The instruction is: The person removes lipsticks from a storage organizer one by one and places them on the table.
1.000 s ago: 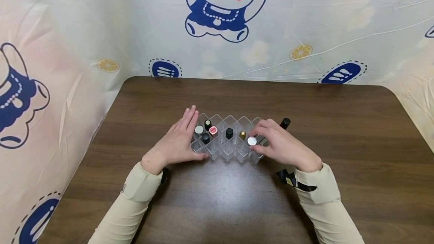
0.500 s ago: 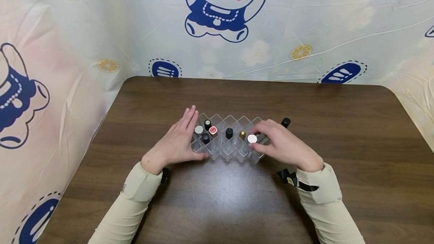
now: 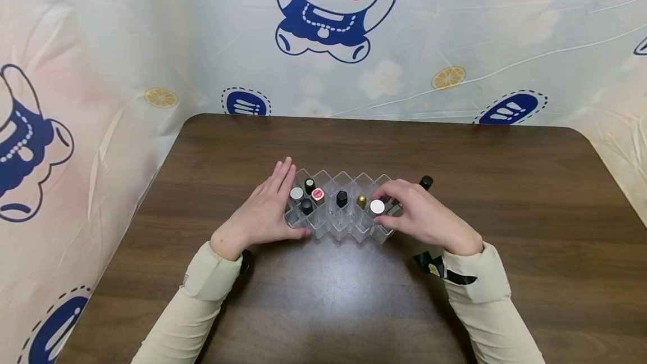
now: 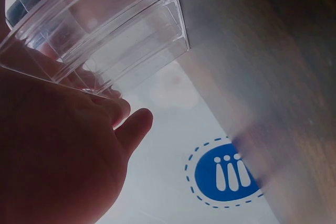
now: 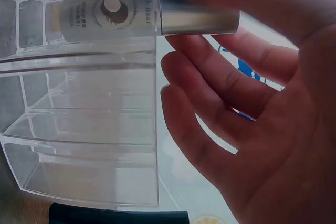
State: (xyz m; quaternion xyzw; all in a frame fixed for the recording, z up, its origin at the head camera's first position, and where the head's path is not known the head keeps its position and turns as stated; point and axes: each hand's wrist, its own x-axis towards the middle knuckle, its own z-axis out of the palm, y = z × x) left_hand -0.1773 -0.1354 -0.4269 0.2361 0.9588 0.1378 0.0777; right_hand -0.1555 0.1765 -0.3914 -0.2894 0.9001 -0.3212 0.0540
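A clear, zigzag-edged lipstick organizer (image 3: pixel 340 221) stands on the table. My left hand (image 3: pixel 263 209) rests against its left end, fingers straight and thumb at the front corner. With thumb and fingers, my right hand (image 3: pixel 427 218) pinches the cap of a cosmetic tube (image 3: pixel 377 207) at the organizer's right end. In the right wrist view, the silver-capped tube (image 5: pixel 199 17) has its labelled body inside a compartment and its cap outside. Elsewhere in the organizer are a pink-topped lipstick (image 3: pixel 318 195), a black faceted cap (image 3: pixel 342 199) and a gold-topped tube (image 3: pixel 361 201).
A black tube (image 3: pixel 426 183) lies on the table (image 3: pixel 495 184) just beyond my right hand. Several other capped tubes, including a white-topped one (image 3: pixel 296 194), fill compartments near my left hand. A patterned curtain (image 3: pixel 202 44) hangs behind the table.
The white cap end and my right hand have shifted very slightly right, the cap a little away from me. My left hand and the organizer have stayed put.
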